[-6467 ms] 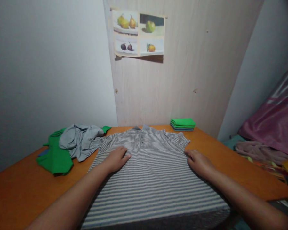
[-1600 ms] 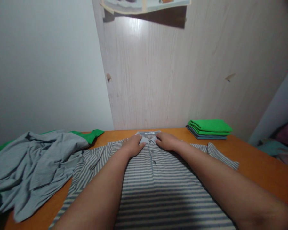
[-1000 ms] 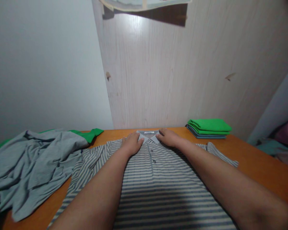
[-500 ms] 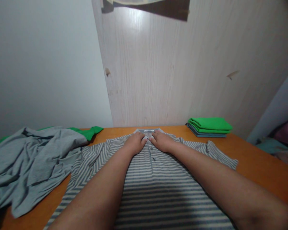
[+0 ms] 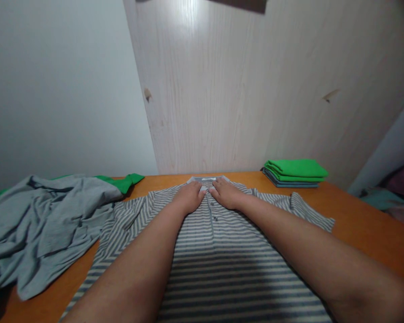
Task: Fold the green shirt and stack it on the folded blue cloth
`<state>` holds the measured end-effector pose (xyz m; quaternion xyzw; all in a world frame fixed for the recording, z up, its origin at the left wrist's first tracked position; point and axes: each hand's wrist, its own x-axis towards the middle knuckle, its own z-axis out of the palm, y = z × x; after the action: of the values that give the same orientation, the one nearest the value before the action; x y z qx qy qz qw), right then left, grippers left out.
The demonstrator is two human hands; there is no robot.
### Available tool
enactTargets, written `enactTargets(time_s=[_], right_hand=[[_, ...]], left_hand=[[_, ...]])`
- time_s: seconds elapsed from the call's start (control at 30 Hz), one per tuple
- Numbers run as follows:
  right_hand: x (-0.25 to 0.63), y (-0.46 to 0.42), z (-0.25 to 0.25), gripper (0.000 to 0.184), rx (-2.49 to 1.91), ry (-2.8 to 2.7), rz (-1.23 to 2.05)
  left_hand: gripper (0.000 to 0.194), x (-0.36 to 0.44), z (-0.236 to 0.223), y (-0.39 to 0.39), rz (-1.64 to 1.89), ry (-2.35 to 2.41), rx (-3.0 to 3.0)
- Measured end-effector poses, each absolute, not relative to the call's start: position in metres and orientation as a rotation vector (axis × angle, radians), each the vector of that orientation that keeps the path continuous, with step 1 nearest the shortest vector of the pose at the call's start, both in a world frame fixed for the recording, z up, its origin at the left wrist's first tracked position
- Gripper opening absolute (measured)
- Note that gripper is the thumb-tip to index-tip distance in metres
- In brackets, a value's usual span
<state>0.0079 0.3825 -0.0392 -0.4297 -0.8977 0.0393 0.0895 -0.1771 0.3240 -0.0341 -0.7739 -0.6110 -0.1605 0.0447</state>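
Observation:
A grey-and-cream striped polo shirt [image 5: 218,264] lies spread front up, its buttoned placket in the middle and its collar at the far end. My left hand [image 5: 189,197] rests on the left side of the collar, fingers laid on the cloth and thumb apart. Mirroring it, my right hand [image 5: 226,194] lies on the collar's right side, with its thumb pointing inward. Both hands press down flat near the top button. The thumbs almost meet over the placket, and my hands cover most of the collar's front.
An orange-brown table [image 5: 366,237] carries the shirt. Rumpled grey clothing [image 5: 57,220] lies at the left, with green cloth [image 5: 124,181] behind it. At the back right sits a folded stack of green and grey clothes [image 5: 296,170]. A pale wood-grain panel [image 5: 202,103] rises behind.
The view has tilted slightly downwards or shifted. Both hands stay at the collar with only slight finger movement, and the shirt lies as before.

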Motion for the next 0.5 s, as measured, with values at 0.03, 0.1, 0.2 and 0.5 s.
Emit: enactTargets(time_s=[0.03, 0.1, 0.2, 0.5], right_hand=[[0.008, 0.383, -0.039, 0.062, -1.281, -2.671, 0.125], [0.007, 0.383, -0.039, 0.063, -1.283, -2.669, 0.137], [0.007, 0.384, -0.038, 0.062, -1.283, -2.653, 0.158], [0.015, 0.401, -0.033, 0.031, -1.234, -2.258, 0.555]], left_hand=[[0.035, -0.176, -0.032, 0.324, -0.515, -1.866, -2.36], [0.032, -0.173, -0.028, 0.324, -0.609, -1.87, -2.326], [0.027, -0.166, -0.024, 0.325, -0.765, -1.843, -2.287], [0.028, -0.167, -0.033, 0.326, -0.7, -1.721, -2.559]])
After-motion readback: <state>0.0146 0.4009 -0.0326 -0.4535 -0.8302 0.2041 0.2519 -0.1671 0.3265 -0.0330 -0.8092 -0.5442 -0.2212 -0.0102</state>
